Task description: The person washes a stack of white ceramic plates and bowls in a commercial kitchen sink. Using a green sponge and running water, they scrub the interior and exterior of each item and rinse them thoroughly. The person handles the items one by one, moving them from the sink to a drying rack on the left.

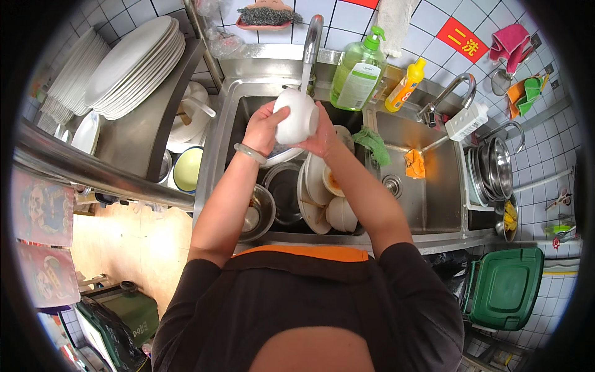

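Note:
Between both hands I hold a white bowl (294, 118), tipped on its side under the faucet (313, 42), with water running onto it. My left hand (265, 129) grips its left side, thumb on the outer wall. On the right, my right hand (323, 135) is wrapped around the bowl near its foot. Beneath my hands, the left sink basin (238, 116) holds a stack of white plates and bowls (314, 200), some soiled, with chopsticks (320, 210) among them. Steel bowls (262, 214) stand at the basin's front left.
A green soap bottle (358, 76) and yellow bottle (406, 86) stand behind the sinks. A green cloth (372, 145) hangs over the divider; an orange cloth (415, 163) lies in the right basin (427, 209). Stacked plates (135, 69) fill the left shelf (139, 139). A green bin (504, 288) stands right.

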Tool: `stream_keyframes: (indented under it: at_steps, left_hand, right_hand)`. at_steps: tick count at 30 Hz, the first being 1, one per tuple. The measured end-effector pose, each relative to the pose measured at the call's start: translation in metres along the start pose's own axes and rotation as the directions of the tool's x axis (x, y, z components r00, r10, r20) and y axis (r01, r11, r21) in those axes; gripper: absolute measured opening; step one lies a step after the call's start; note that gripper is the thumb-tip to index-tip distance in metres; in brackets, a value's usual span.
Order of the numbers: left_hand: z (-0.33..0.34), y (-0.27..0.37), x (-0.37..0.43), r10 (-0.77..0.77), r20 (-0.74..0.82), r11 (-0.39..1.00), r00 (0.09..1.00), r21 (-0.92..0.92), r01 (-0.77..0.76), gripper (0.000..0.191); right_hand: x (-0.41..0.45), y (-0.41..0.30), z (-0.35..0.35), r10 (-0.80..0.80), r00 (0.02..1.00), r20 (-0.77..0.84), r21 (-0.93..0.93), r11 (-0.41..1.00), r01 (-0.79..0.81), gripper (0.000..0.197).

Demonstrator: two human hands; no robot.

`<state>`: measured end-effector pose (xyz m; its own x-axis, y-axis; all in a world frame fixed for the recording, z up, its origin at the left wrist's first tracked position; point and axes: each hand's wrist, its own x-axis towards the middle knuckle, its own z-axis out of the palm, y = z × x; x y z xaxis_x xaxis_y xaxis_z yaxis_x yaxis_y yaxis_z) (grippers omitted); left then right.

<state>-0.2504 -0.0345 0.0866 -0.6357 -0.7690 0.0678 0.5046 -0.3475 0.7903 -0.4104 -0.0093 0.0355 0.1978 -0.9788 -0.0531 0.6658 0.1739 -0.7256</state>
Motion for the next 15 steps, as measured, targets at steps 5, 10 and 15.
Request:
stream_keyframes:
  at_steps: [5,10,15]
  left_hand:
    - [0.003,-0.019,0.014,0.476,-0.363,0.798,0.801,0.560,-0.221,0.036]
    - [-0.002,-0.036,0.013,0.716,-0.071,0.137,0.695,0.990,-0.041,0.054]
    - [0.011,-0.034,0.001,0.682,0.142,-0.106,0.718,0.990,-0.095,0.069]
  right_hand:
    - [-0.008,0.017,0.029,0.072,0.996,-0.045,0.345,0.937,-0.053,0.058]
    - [-0.008,0.025,0.026,0.010,0.978,-0.207,0.377,0.924,0.070,0.054]
    - [-0.009,0.025,0.017,-0.097,0.952,-0.292,0.333,0.922,0.196,0.043]
